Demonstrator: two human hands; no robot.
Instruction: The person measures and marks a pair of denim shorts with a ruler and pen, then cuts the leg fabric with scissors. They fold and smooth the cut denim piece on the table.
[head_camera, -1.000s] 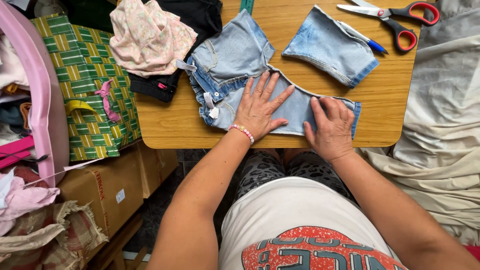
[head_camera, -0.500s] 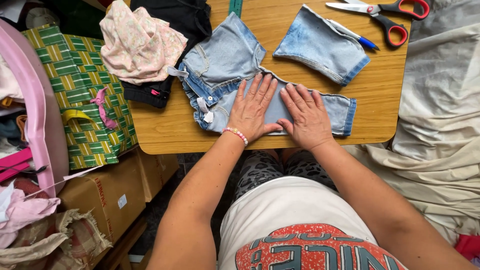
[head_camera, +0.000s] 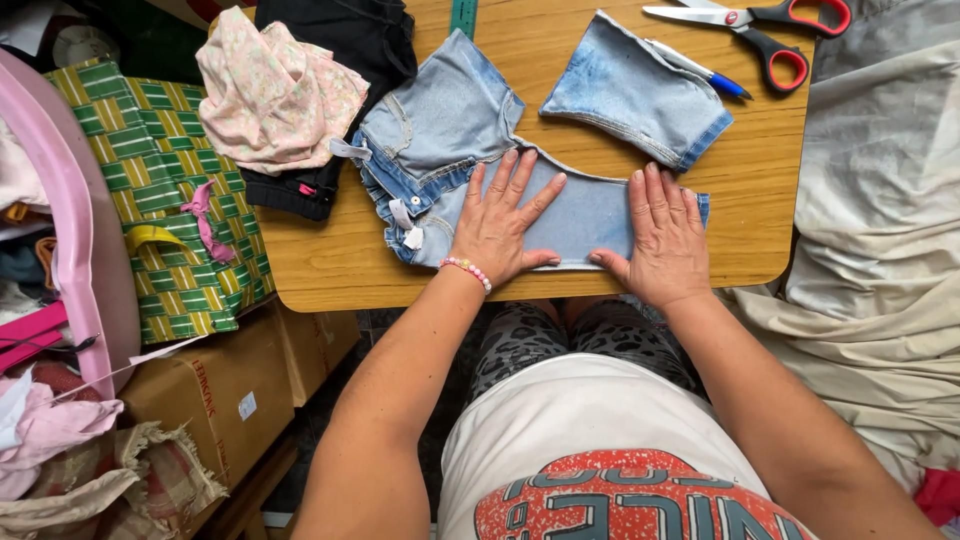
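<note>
Two flat palms press pale, cut-off denim shorts (head_camera: 470, 150), folded.

Faded light-blue denim shorts (head_camera: 470, 150) are seen beside a pink floral cloth (head_camera: 275, 95), red-handled scissors (head_camera: 770, 30) and a green-and-yellow checked bag (head_camera: 165, 190).

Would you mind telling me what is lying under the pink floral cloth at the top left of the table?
A black garment lies under the pink floral cloth, showing above and below it. Whatever else sits beneath stays covered.
</note>
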